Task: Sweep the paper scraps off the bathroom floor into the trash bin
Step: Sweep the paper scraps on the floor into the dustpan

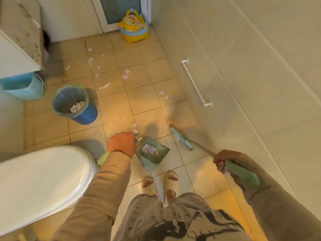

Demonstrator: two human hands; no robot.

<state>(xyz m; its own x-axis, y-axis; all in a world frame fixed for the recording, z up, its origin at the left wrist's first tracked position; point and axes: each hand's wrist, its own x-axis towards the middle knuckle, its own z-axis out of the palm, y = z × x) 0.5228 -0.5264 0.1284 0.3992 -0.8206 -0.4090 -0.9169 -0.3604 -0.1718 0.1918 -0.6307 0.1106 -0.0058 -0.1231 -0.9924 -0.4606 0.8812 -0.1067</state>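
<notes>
From the head camera, the left hand (121, 143) is closed tight around the dustpan handle (139, 156), and the dustpan (154, 154) at 6 o'clock on the floor (121, 105) holds crumpled paper. The right hand (224, 161) is fisted on the green broom handle (241, 173); the broom head (180, 138) rests just to the pan's 3 o'clock (one scrap against it). Loose paper scraps (104, 86) lie toward 12 o'clock. The trash bin (74, 104), lined and holding paper, stands at 10 o'clock.
</notes>
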